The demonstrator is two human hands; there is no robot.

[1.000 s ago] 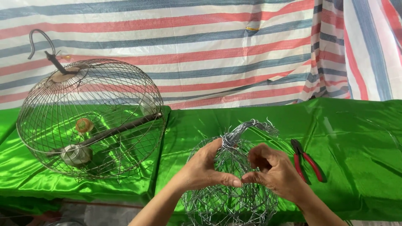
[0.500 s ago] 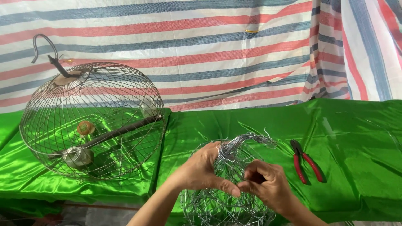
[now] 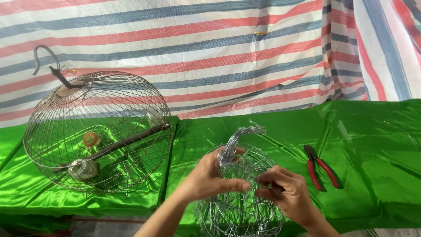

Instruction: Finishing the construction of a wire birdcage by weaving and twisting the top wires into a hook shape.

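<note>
A small round cage woven of shiny silver wire [image 3: 239, 206] sits at the near edge of the green cloth, with a twisted wire loop [image 3: 239, 138] rising from its top. My left hand [image 3: 208, 177] grips the cage's upper left side, thumb stretched across the front. My right hand [image 3: 285, 193] pinches wire strands on the upper right of the cage, fingertips almost meeting the left thumb.
A large domed wire birdcage [image 3: 101, 131] with a hook, a perch and small cups lies tilted at left. Red-handled pliers [image 3: 320, 166] rest on the green satin cloth [image 3: 377, 145] at right. A striped tarp [image 3: 210, 48] hangs behind.
Both hands have shifted a little on the silver cage. The right hand has moved lower and closed its fingertips on the wire beside the left thumb.
</note>
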